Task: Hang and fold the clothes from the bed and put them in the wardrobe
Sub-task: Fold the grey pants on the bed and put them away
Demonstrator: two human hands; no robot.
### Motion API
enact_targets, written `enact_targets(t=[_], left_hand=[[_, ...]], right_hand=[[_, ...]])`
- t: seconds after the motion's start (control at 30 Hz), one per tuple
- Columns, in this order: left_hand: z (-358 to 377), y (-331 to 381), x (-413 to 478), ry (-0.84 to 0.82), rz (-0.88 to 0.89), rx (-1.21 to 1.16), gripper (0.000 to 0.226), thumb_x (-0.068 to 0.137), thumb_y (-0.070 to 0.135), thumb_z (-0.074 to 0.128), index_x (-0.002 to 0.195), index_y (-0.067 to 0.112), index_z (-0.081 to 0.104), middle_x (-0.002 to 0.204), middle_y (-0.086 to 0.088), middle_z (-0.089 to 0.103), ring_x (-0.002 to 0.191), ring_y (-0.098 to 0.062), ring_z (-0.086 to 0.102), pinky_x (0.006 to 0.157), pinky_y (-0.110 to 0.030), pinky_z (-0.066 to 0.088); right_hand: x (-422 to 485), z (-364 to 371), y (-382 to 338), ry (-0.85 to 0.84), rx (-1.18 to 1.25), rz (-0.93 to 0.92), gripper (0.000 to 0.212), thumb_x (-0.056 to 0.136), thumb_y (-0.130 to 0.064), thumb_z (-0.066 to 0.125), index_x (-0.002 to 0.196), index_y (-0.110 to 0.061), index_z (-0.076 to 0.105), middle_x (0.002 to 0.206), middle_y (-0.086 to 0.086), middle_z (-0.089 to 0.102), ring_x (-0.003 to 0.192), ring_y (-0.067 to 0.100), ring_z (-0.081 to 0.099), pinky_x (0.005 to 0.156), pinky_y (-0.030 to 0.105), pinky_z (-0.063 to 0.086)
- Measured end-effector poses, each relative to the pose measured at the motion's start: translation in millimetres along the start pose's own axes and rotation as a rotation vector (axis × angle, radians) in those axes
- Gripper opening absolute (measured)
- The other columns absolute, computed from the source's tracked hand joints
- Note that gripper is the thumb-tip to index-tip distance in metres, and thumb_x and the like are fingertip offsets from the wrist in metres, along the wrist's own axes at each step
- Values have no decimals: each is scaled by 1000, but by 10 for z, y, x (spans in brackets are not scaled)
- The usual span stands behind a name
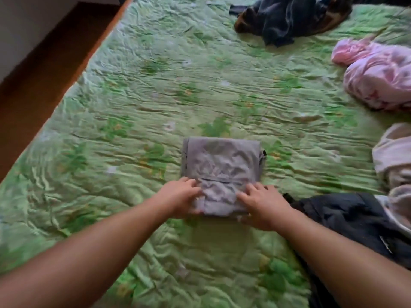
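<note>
Two bare forearms reach in from the lower edge over the bed (133, 96), which is spread with a crinkled green, leaf-patterned cover. At the far left a brown wooden surface (40, 74) runs alongside the bed's edge. Just left of centre, the left hand (180, 197) grips the near left corner of the grey garment (220, 161), fingers curled over the top and thumb tucked beneath. This garment lies folded into a compact rectangle in the middle of the bed, its near edge lifted slightly between both hands. The right hand (264, 206) holds the near right corner in the same way, fingers bent over the cloth. Just beside that wrist lies a crumpled black garment (355, 221), touching a pale garment (393, 158) at the right edge. Farther back on the right sits a bunched pink garment (378, 81), and beyond it a dark blue and brown heap (287, 16), well apart from the grey one.
</note>
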State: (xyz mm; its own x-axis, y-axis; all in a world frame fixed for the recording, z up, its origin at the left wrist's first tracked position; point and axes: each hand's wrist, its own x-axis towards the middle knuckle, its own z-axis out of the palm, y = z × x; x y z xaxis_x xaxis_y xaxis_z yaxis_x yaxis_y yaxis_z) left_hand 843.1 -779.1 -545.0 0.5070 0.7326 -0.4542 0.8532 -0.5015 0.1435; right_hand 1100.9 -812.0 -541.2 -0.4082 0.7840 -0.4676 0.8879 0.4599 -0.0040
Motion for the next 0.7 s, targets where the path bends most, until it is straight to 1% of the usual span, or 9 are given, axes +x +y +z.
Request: enact_targets(t=[0.07, 0.13, 0.17, 0.2, 0.27, 0.33, 0.43, 0.57, 0.7], left_hand=[[201, 29, 67, 70, -81, -76, 44, 91, 57, 52, 119, 25, 60, 124, -4, 52, 119, -27, 49, 91, -40, 50], [303, 59, 250, 279, -126, -101, 39, 96, 44, 49, 126, 20, 57, 136, -10, 48, 130, -31, 42, 98, -43, 46], [341, 79, 359, 337, -150, -118, 41, 98, 40, 47, 133, 21, 52, 146, -13, 40, 139, -32, 33, 108, -44, 40], [378, 97, 474, 349, -178, -136, 46, 99, 39, 44, 143, 24, 43, 158, -14, 25, 148, -30, 18, 117, -45, 28], [485, 101, 706, 294, -238, -122, 58, 102, 45, 33, 156, 35, 14, 166, -5, -12, 152, -24, -16, 122, -46, 0], [611, 55, 887, 268, -287, -65, 64, 101, 57, 24, 155, 42, -8, 162, -3, -30, 147, -24, -33, 119, -52, -13], [797, -70, 1036, 291, -330, -34, 74, 93, 70, 16, 154, 43, -14, 161, -9, -31, 146, -28, -33, 118, -61, -11], [992, -152, 1171, 339, -320, -71, 78, 87, 71, 18, 157, 41, 0, 166, -11, -14, 151, -28, -20, 118, -62, -2], [950, -221, 1231, 290, -310, -128, 77, 86, 72, 23, 156, 44, 10, 168, -6, -6, 153, -24, -15, 119, -60, -1]], right_hand=[[58, 230, -73, 3, 84, 49, 53, 91, -65, 44, 127, -27, 51, 132, 6, 48, 124, 30, 48, 93, 41, 47], [230, 317, -60, 134, 129, 95, 49, 95, -60, 41, 128, -26, 52, 131, 6, 49, 123, 30, 49, 90, 41, 50], [340, 340, -59, 180, 157, 115, 50, 96, -57, 43, 134, -26, 49, 138, 8, 46, 128, 31, 45, 95, 42, 48], [460, 355, -53, 201, 190, 139, 54, 97, -55, 44, 143, -26, 43, 149, 11, 38, 138, 33, 36, 104, 45, 42], [712, 419, -40, 190, 221, 204, 64, 99, -57, 37, 157, -32, 20, 166, 11, 7, 153, 32, 6, 120, 55, 18], [954, 499, -33, 177, 197, 268, 72, 97, -66, 21, 158, -38, -5, 166, 3, -23, 151, 29, -23, 120, 63, -4], [1196, 624, -34, 213, 206, 327, 79, 88, -80, 3, 152, -42, -23, 156, 0, -43, 144, 29, -39, 113, 67, -19], [1340, 868, 14, 229, 233, 348, 80, 87, -83, 2, 154, -44, -17, 163, 1, -31, 147, 28, -34, 113, 68, -15], [1446, 870, 50, 172, 299, 340, 79, 84, -83, 0, 154, -48, -10, 166, -3, -21, 151, 25, -26, 115, 66, -12]])
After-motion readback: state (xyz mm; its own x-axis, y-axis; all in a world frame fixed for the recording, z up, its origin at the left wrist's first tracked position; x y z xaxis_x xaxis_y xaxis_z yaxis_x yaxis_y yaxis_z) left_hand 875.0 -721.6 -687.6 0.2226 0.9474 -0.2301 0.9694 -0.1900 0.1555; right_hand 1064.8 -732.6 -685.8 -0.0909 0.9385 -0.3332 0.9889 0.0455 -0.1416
